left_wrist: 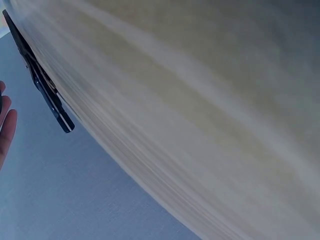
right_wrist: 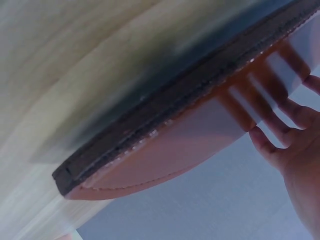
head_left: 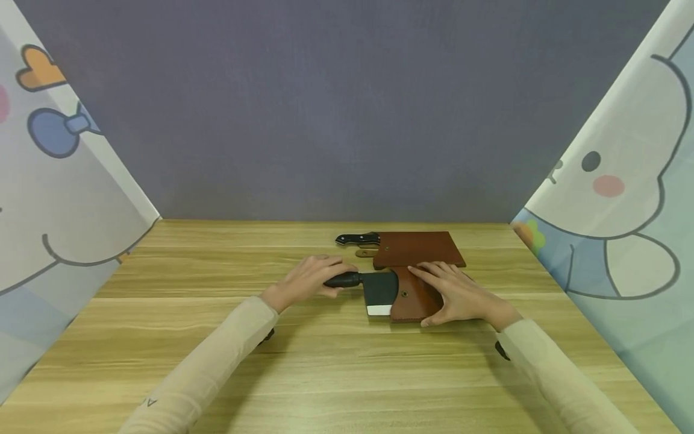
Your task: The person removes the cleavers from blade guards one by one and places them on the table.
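My left hand (head_left: 309,278) holds the black handle of a cleaver (head_left: 379,289). Its dark blade, with a bright cutting edge, lies partly inside a brown leather sheath (head_left: 414,295); the rest of the blade is covered. On that sheath rests my right hand (head_left: 458,295), fingers spread across the top and thumb by the near edge. The right wrist view shows the fingertips touching the glossy leather of the sheath (right_wrist: 165,162), whose thick stitched edge faces the camera. Only a few fingers of the left hand (left_wrist: 6,130) show in the left wrist view.
Just behind lies a second, larger brown sheath (head_left: 417,248) with a black riveted knife handle (head_left: 358,239) and a small strap (head_left: 367,253) sticking out on the left. Everything lies on a wooden table (head_left: 325,386). A grey panel (head_left: 336,120) stands at the back, with cartoon-printed cloths at both sides.
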Tool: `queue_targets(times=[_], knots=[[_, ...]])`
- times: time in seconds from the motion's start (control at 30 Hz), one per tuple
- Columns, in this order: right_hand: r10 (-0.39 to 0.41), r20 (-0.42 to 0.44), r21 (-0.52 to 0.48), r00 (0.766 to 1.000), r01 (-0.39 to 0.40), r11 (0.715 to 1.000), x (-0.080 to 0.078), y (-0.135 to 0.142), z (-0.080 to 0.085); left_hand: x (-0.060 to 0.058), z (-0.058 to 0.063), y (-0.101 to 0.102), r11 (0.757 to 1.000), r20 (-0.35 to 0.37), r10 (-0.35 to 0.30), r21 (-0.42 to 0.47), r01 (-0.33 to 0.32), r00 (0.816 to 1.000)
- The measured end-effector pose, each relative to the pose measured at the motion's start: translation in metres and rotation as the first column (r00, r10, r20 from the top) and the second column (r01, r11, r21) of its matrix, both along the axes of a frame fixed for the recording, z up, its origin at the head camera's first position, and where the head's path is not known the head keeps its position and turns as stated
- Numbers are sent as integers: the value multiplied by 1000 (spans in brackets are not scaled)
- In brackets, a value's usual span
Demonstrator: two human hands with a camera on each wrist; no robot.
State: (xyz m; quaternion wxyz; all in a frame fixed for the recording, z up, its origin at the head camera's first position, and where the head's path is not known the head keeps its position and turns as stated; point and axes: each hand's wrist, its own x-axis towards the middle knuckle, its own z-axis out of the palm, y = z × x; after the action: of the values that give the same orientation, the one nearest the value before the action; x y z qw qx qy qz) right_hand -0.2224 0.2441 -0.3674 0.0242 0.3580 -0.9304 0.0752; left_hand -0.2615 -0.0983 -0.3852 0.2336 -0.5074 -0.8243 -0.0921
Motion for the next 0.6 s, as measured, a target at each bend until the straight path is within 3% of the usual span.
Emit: queue_targets(times=[0.6], knots=[[4,10,-8,1000,-4,1000,-1,0,-1,0,-1,-7,1000,6,-12,9,12,1000]])
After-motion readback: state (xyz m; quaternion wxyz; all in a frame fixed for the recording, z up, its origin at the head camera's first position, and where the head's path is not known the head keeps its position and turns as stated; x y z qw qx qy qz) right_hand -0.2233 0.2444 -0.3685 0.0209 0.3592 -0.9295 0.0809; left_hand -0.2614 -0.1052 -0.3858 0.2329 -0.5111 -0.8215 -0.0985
